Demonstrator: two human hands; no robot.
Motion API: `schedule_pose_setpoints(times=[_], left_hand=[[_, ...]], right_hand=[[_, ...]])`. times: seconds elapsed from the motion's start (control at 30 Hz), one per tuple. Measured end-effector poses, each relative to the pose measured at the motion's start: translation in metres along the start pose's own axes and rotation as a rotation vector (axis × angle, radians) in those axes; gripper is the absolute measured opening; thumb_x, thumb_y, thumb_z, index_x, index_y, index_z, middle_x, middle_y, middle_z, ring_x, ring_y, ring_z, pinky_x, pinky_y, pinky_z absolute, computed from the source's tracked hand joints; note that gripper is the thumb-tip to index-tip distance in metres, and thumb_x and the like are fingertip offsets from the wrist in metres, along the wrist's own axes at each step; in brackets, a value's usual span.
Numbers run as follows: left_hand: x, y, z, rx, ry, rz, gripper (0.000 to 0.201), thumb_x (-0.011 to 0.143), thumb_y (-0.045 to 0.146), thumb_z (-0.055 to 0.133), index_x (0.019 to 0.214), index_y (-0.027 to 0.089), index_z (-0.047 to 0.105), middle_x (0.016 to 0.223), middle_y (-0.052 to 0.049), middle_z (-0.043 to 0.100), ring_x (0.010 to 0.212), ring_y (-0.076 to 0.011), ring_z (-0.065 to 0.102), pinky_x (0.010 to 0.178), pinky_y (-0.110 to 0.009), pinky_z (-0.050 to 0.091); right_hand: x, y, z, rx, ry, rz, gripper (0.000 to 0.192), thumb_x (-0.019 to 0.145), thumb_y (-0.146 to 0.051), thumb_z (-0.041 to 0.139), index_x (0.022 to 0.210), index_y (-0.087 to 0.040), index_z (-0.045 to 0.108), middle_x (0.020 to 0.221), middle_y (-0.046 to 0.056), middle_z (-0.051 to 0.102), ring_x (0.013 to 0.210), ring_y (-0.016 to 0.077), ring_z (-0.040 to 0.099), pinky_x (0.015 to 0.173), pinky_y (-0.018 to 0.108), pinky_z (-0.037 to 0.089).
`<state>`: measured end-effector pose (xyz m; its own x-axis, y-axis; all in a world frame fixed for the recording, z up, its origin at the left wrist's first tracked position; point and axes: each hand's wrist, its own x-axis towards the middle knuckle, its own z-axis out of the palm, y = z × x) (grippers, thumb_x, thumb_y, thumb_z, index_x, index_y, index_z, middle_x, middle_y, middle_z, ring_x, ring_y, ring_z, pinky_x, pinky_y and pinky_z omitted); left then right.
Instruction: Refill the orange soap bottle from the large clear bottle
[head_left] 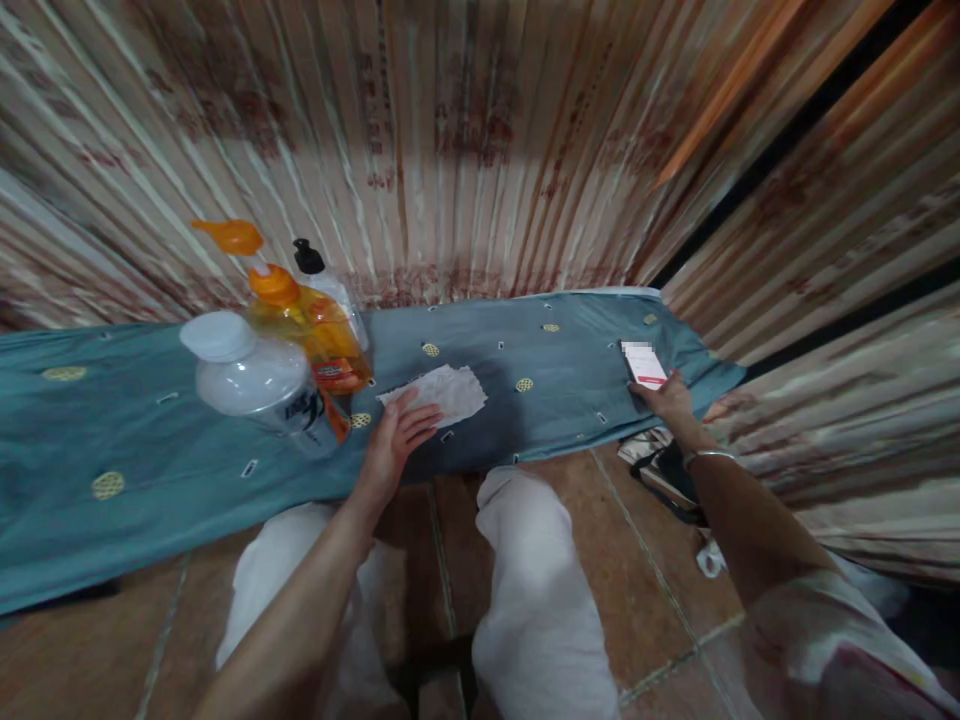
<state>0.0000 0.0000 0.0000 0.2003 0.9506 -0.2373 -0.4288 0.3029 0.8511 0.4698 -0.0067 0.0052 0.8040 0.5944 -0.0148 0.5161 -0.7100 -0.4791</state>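
- Sheet [457, 393]: thin, pale, wrinkled, ragged-edged; paper or cloth, can't tell. Lies on the teal bench [555, 400], near its front edge.
- Left hand [394, 440]: over the sheet's left end, fingers [425, 415] stretched out and lying on it, not clenched. Can't see whether the thumb nips the edge.
- Handling, my take: flat fingers, light even pressure. Sheet looks flimsy, so a hard push would likely bunch or tear it.
- To lift it, peel from a free corner at the right end; digging at the middle would probably just crumple it.
- Orange pump bottle [341, 350]: just left of the sheet, base close to its edge. Tightest clearance; I'd steer strokes rightward, off it.
- White-capped bottle [255, 375]: farther left of the sheet, toward the person. Left wrist and forearm want to swing clear of it.
- Black-pump bottle [337, 290]: left of and behind the sheet, partly hidden. Least in the way.
- Right hand [671, 398]: well right of the sheet, fingers grasping the phone [646, 368] by its near end, screen up. Can't tell if the phone's far end rests on the bench. Firm grip advised.
- Curtain [480, 200]: beyond the sheet, behind the bench.
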Motion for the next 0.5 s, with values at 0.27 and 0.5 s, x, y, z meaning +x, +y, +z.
schedule_pose_setpoints(times=[0.27,0.5], left_hand=[[-0.003,0.002,-0.001,0.052,-0.023,0.014,0.083,0.076,0.076,0.063,0.133,0.016,0.057,0.115,-0.016,0.077,0.113,-0.0325,0.071,0.102,-0.049,0.051],[-0.004,0.004,0.001,0.055,0.005,0.004,0.081,0.071,0.078,0.067,0.126,0.018,0.060,0.110,-0.015,0.078,0.109,-0.0314,0.073,0.099,-0.047,0.053]], right_hand=[[0.039,0.026,0.003,-0.207,-0.021,-0.079,0.100,0.082,-0.050,0.077,0.149,0.008,0.031,0.140,0.039,0.055,0.133,0.0407,0.058,0.108,0.042,0.048],[0.063,0.030,0.009,-0.266,-0.035,-0.086,0.082,0.089,-0.035,0.070,0.148,0.007,0.031,0.138,0.038,0.057,0.130,0.0387,0.061,0.106,0.043,0.049]])
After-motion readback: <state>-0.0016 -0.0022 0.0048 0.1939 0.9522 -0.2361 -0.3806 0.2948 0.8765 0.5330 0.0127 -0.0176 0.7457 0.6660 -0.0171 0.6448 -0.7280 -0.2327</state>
